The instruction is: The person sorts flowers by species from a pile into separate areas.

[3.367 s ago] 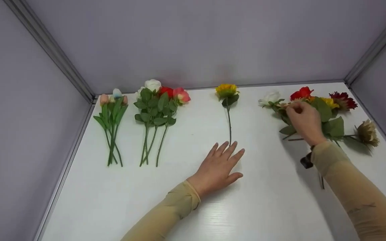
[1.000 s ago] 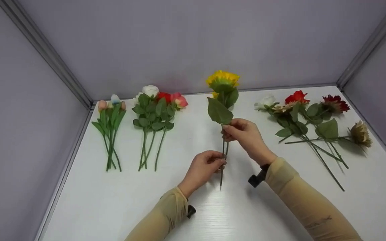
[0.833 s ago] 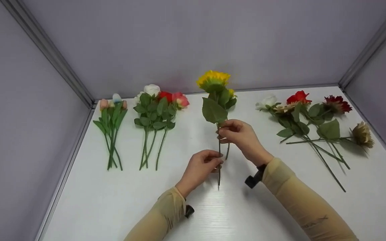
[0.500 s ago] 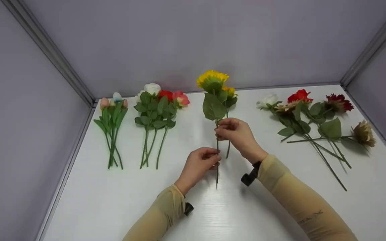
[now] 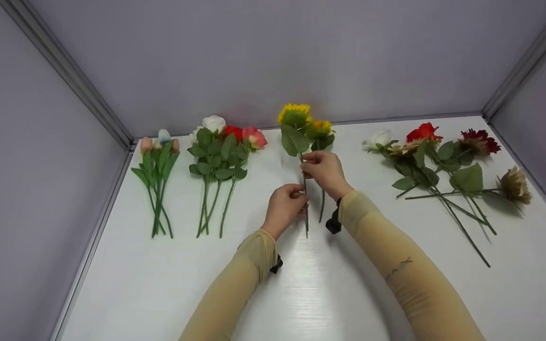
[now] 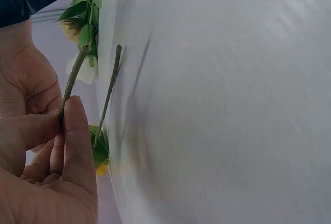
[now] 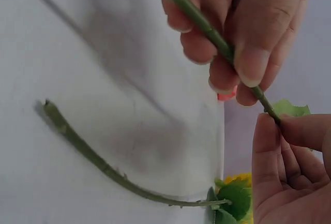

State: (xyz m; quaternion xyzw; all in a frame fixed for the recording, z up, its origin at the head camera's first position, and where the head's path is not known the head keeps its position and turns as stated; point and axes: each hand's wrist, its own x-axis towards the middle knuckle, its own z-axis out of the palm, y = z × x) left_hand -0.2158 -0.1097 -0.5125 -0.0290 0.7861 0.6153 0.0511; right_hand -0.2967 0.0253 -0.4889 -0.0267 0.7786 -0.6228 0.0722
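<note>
Lowering sunflower [image 5: 294, 115] toward table [image 5: 330, 293] vs 0.5 s ago: head now sits nearer the far wall and lower, stem [image 5: 305, 208] carried away from the body, both hands moved toward 12 o'clock with it. Reads as nearly laid beside 2nd sunflower [image 5: 321, 128], which lies flat just at its 3 o'clock, heads almost touching; looks like a matching pair forming. Yellow head, dark-green calyx, one broad leaf below, thin green stem, tip just off table. L hand [image 5: 286, 208] pinches stem low, thumb + forefinger closed on it; R hand [image 5: 323, 171] pinches it higher, just under leaf. Tulip bunch [image 5: 158, 161] & rose bunch [image 5: 223, 151] at 9 o'clock, well apart; mixed loose flowers [image 5: 443, 166] at 3 o'clock.
</note>
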